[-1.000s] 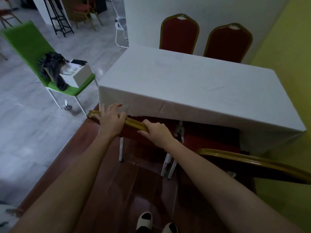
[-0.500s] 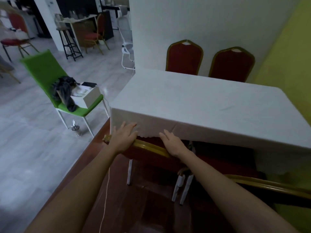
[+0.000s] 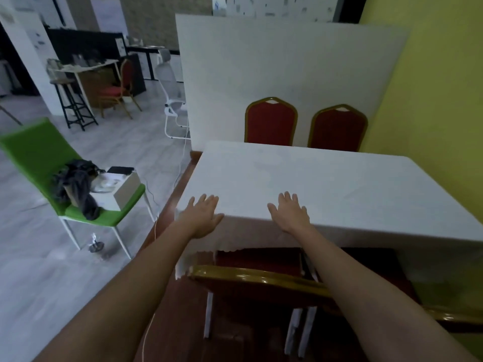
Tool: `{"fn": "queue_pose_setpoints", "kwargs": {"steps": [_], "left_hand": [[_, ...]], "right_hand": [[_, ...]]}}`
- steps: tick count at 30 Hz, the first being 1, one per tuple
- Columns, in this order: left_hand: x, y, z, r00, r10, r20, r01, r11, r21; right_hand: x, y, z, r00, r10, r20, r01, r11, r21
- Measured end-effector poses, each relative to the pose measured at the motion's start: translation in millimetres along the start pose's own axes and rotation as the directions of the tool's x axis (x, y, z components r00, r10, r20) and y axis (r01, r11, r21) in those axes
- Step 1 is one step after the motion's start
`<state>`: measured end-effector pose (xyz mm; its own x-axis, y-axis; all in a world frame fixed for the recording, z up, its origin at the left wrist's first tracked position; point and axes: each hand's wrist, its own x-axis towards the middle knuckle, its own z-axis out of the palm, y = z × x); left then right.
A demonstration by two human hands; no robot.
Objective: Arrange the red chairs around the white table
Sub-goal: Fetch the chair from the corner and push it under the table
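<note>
Hands (image 3: pixel 245 215) now beyond chair (image 3: pixel 258 279)

head cam | above near table (image 3: pixel 339 194) edge | faces forward-down | close | single view

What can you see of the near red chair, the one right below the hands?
The near red chair stands upright at the near side of the white table, its seat pushed in under the hanging tablecloth. Seen from above and behind, it shows a shiny gold frame along the backrest top, dark red upholstery on back and seat, and pale legs on the brown floor. Neither hand touches it: the left hand and right hand lie open at the table edge, and the right forearm crosses in front of its backrest.
</note>
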<state>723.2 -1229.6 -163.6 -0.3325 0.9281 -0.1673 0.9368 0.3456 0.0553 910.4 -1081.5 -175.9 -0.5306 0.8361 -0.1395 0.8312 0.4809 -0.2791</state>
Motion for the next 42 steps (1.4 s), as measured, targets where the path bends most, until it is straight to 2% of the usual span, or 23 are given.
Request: {"fn": "queue_pose_setpoints", "kwargs": {"steps": [6, 10, 15, 22, 26, 31, 37, 42], "left_hand": [[48.9, -19.5, -36.4, 0.992, 0.109, -0.059, -0.096, 0.978, 0.185], [89.8, -30.1, -54.7, 0.987, 0.151, -0.061, -0.132, 0.96, 0.247], [147.5, -50.3, -77.0, 0.978, 0.204, -0.048, -0.184, 0.946, 0.266], [216.3, -82.6, -85.5, 0.966, 0.259, 0.004, -0.25, 0.927, 0.279], [251.4, -97.2, -87.8, 0.951, 0.309, 0.017, -0.302, 0.915, 0.266], [289.5, -121.6, -93.0, 0.936, 0.35, 0.027, -0.346, 0.908, 0.235], [329.2, -194.3, -101.9, 0.9, 0.436, 0.004, -0.424, 0.873, 0.239], [361.9, -271.6, -112.9, 0.901, 0.434, -0.026, -0.418, 0.881, 0.223]], "right_hand": [[41.2, -29.5, -22.2, 0.998, 0.028, -0.049, -0.032, 0.996, -0.081], [81.6, -43.1, -25.4, 0.997, 0.042, -0.072, -0.049, 0.993, -0.108], [140.5, -57.3, -33.0, 0.987, 0.11, -0.122, -0.118, 0.991, -0.068], [191.4, -66.9, -27.5, 0.967, 0.23, -0.11, -0.233, 0.973, -0.009], [212.1, -77.7, -25.6, 0.956, 0.275, -0.1, -0.277, 0.961, -0.006], [234.4, -101.2, -29.6, 0.939, 0.307, -0.158, -0.314, 0.949, -0.023], [269.3, -168.5, -19.2, 0.915, 0.359, -0.185, -0.372, 0.927, -0.041], [306.0, -238.1, -14.9, 0.905, 0.367, -0.216, -0.39, 0.918, -0.074]]}}
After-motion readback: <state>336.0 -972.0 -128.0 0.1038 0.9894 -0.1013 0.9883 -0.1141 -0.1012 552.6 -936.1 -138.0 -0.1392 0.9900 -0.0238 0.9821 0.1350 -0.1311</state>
